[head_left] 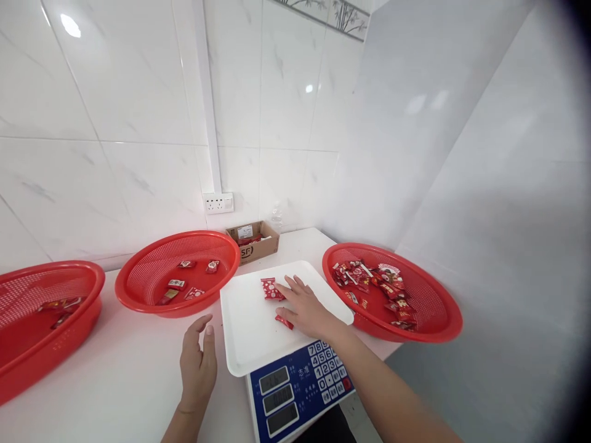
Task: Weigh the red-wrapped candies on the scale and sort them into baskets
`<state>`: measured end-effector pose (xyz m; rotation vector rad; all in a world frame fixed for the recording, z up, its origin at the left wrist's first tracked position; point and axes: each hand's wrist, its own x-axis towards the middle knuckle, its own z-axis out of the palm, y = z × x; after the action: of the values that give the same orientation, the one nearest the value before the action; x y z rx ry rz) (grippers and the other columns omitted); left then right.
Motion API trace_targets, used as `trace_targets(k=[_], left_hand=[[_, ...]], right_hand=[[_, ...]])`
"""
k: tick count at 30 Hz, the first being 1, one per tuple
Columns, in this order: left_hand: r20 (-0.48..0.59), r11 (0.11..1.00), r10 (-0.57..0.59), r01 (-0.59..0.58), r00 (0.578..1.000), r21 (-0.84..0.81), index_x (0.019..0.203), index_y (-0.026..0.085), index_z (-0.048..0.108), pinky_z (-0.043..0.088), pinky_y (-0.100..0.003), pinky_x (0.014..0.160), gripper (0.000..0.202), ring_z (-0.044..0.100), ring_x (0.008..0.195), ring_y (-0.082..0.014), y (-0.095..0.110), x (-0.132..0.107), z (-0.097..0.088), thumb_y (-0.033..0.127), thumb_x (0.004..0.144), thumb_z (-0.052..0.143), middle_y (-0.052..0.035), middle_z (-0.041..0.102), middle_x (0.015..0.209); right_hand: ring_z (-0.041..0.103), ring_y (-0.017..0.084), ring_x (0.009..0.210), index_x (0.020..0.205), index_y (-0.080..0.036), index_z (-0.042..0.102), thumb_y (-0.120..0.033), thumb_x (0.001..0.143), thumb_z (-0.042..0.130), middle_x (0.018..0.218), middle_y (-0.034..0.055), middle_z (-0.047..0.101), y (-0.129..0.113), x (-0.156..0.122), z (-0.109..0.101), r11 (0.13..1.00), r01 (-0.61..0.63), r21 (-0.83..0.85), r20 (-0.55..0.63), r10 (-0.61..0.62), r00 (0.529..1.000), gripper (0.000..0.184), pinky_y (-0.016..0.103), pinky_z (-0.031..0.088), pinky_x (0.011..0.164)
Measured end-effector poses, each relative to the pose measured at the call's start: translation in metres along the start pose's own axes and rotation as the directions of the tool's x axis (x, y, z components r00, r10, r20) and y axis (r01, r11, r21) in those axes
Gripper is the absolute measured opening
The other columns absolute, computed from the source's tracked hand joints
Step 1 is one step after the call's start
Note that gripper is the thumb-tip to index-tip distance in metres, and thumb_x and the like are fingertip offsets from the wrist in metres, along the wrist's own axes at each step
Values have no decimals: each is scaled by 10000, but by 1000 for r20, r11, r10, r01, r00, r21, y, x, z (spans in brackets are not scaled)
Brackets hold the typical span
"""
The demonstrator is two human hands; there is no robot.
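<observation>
As right hand [305, 307] touches it open-gripped, red packet [271, 288] points wallward, left hand [197, 363] open.

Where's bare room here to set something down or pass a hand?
Bare: counter in front of the left basket and middle basket, left of the scale tray; only the left hand is there. The tray's near-left half is bare. Crowded: right hand and red packets on the tray, right basket close beside it.
</observation>
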<state>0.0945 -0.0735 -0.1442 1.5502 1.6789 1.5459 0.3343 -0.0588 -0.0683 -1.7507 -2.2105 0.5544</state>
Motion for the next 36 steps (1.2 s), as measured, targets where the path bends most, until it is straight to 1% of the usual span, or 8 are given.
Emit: trace_targets(k=[8, 15, 19, 23, 28, 31, 33, 36], left_hand=[[68, 999, -40, 40, 997, -2, 1084, 217, 525, 429, -427, 901, 408, 509, 1089, -254, -3, 0, 0, 505, 846, 360, -88, 567, 1156], [72, 999, -30, 28, 997, 30, 1063, 207, 535, 426, -410, 892, 389, 533, 1049, -249, -3, 3, 1, 477, 845, 360, -86, 590, 1111], [69, 998, -46, 43, 997, 44, 1045, 212, 536, 420, -410, 896, 386, 532, 1055, -253, -2, 4, 0, 483, 839, 355, -86, 592, 1122], [87, 992, -110, 103, 990, 77, 1025, 249, 536, 432, -407, 879, 370, 535, 1062, -255, -2, 5, -2, 504, 833, 348, -62, 594, 1139], [76, 983, -163, 156, 984, 91, 1004, 261, 539, 422, -439, 906, 375, 541, 1073, -271, -6, 7, -1, 523, 813, 351, -60, 599, 1138], [75, 978, -187, 178, 979, 111, 1005, 266, 541, 416, -466, 918, 383, 548, 1066, -281, -14, 9, 1, 534, 799, 363, -59, 601, 1138], [58, 973, -203, 194, 977, 128, 1002, 273, 554, 422, -485, 910, 383, 561, 1043, -289, -22, 10, 3, 538, 790, 377, -52, 610, 1127], [5, 978, -165, 163, 986, 134, 993, 278, 581, 448, -479, 885, 379, 587, 994, -288, -38, 11, 8, 534, 778, 402, -40, 630, 1091]], right_hand=[[-59, 272, 1384, 1429, -334, 207, -525, 787, 520, 1529, 43, 75, -4, 15, -5, 1000, 15, -16, 92, -14, 996, 740, 543, 36, 1070], [-3, 310, 1382, 1434, -271, 223, -595, 702, 593, 1512, 108, 156, -4, 14, -2, 1000, -14, -13, 6, 14, 1000, 883, 549, 41, 1067], [20, 263, 1389, 1409, -273, 292, -590, 793, 482, 1502, 69, 213, 3, 8, -11, 1000, -20, 1, -111, 20, 994, 718, 502, 42, 1087], [154, 215, 1374, 1411, -188, 288, -481, 892, 351, 1480, 73, 275, 36, 1, -43, 997, -70, 32, -238, 75, 968, 599, 388, 163, 1097], [400, 245, 1262, 1364, -145, 378, -329, 841, 485, 1402, 125, 407, 105, -2, -78, 980, -191, 54, -211, 198, 957, 565, 368, 304, 1032], [617, 239, 983, 1221, -185, 561, -218, 733, 609, 1156, 98, 637, 137, -3, -76, 970, -235, 61, -67, 239, 969, 492, 348, 446, 874], [656, 214, 840, 1161, -206, 610, -146, 641, 665, 1034, 66, 693, 150, -3, -68, 967, -247, 64, -10, 248, 969, 527, 321, 481, 787], [655, 201, 826, 1179, -212, 596, -143, 538, 727, 1039, 54, 691, 161, -2, -57, 963, -263, 66, -76, 267, 961, 658, 302, 485, 762]])
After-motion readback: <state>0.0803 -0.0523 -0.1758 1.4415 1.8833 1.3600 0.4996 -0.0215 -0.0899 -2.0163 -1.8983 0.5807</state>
